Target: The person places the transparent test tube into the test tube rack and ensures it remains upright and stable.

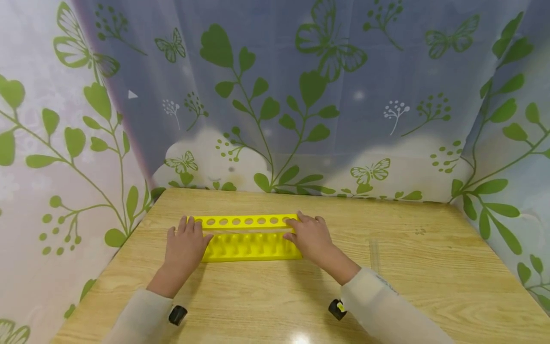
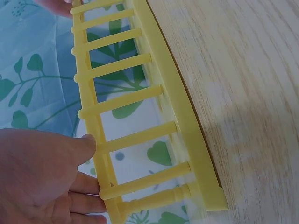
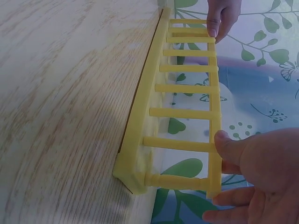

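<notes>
One rack (image 1: 252,244) is standing on the table (image 1: 253,301), looking fully assembled; the left hand (image 1: 184,243) and right hand (image 1: 312,236) are gripping its top plate (image 1: 242,223) at both ends, only releasing seemingly remaining.

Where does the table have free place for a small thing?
Bare table lies between left sleeve and right sleeve, in front of the yellow rack; behind it, up to the patterned curtain; and right of the right sleeve. Crowded: rack's ends, gripped by left hand and right hand.
</notes>
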Available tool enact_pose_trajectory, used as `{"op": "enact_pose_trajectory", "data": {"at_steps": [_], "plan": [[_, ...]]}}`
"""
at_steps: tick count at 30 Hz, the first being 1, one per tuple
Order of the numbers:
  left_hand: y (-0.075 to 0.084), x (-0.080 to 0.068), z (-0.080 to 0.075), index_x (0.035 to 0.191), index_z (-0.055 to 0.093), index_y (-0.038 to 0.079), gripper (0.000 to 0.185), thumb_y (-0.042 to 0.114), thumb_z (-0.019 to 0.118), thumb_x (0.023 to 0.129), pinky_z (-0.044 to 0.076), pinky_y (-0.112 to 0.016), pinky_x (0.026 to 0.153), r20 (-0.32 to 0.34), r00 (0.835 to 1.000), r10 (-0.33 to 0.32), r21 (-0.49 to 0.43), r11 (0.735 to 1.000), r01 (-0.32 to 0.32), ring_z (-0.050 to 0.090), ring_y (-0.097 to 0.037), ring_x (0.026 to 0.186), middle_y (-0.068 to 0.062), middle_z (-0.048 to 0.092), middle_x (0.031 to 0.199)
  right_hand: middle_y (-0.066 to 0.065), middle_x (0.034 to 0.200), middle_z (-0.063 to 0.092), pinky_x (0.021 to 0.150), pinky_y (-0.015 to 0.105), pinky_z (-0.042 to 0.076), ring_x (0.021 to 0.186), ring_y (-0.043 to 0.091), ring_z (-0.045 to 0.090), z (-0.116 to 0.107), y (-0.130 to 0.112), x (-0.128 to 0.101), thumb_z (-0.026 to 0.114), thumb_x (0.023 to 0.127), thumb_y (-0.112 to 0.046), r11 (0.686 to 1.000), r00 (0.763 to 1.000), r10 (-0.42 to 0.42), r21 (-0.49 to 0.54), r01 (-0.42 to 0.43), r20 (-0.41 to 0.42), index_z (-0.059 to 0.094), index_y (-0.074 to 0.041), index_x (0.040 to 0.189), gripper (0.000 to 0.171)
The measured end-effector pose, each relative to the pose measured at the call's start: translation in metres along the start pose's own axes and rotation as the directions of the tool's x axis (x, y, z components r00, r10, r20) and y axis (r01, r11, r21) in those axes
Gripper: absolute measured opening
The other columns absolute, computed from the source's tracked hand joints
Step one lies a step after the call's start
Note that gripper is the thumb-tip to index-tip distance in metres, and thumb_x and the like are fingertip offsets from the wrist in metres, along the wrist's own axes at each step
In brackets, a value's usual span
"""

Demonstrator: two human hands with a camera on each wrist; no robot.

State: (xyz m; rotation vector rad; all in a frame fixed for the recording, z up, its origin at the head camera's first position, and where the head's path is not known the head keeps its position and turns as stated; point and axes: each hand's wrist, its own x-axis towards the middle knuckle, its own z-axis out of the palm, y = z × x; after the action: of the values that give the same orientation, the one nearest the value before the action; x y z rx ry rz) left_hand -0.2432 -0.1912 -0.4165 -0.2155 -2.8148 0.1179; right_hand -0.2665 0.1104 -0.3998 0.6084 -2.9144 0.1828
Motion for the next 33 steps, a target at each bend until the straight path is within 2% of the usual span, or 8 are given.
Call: {"op": "enact_pose_trajectory", "data": {"at_steps": [8, 24, 33], "plan": [[0.004, -0.001, -0.006, 0.124, 0.055, -0.010, 0.052, 0.035, 0.056, 0.099, 0.039, -0.062, 0.098, 0.016, 1.000, 0.001, -0.015, 1.000, -0.001, 0.042, -0.043, 0.130, -0.029, 0.051, 0.132, 0.017, 0.136, 0.056, 0.098, 0.057, 0.042, 0.118, 0.033, 0.059, 0.002, 0.004, -0.001, 0.063, 0.092, -0.041, 1.000, 1.000, -0.008, -0.019, 0.007, -0.029, 0.064, -0.019, 0.129, 0.043], [0.009, -0.003, -0.002, 0.112, 0.061, -0.006, 0.047, 0.038, 0.062, 0.095, 0.046, -0.058, 0.091, -0.074, 0.997, 0.038, -0.011, 0.999, -0.039, 0.052, -0.040, 0.118, -0.024, 0.059, 0.118, 0.018, 0.132, 0.059, 0.098, 0.058, 0.042, 0.116, 0.033, 0.060, -0.001, 0.009, -0.012, 0.065, 0.091, -0.039, 1.000, 0.998, -0.026, -0.016, 0.026, -0.051, 0.066, -0.017, 0.127, 0.041], [0.015, -0.005, -0.005, 0.114, 0.061, -0.007, 0.049, 0.037, 0.062, 0.095, 0.046, -0.057, 0.091, -0.076, 0.996, 0.053, 0.005, 0.999, -0.053, 0.052, -0.040, 0.120, -0.025, 0.058, 0.122, 0.018, 0.131, 0.060, 0.097, 0.059, 0.042, 0.115, 0.032, 0.060, 0.000, 0.016, -0.017, 0.064, 0.091, -0.039, 0.999, 0.997, -0.041, -0.023, 0.039, -0.067, 0.066, -0.017, 0.126, 0.042]]}}
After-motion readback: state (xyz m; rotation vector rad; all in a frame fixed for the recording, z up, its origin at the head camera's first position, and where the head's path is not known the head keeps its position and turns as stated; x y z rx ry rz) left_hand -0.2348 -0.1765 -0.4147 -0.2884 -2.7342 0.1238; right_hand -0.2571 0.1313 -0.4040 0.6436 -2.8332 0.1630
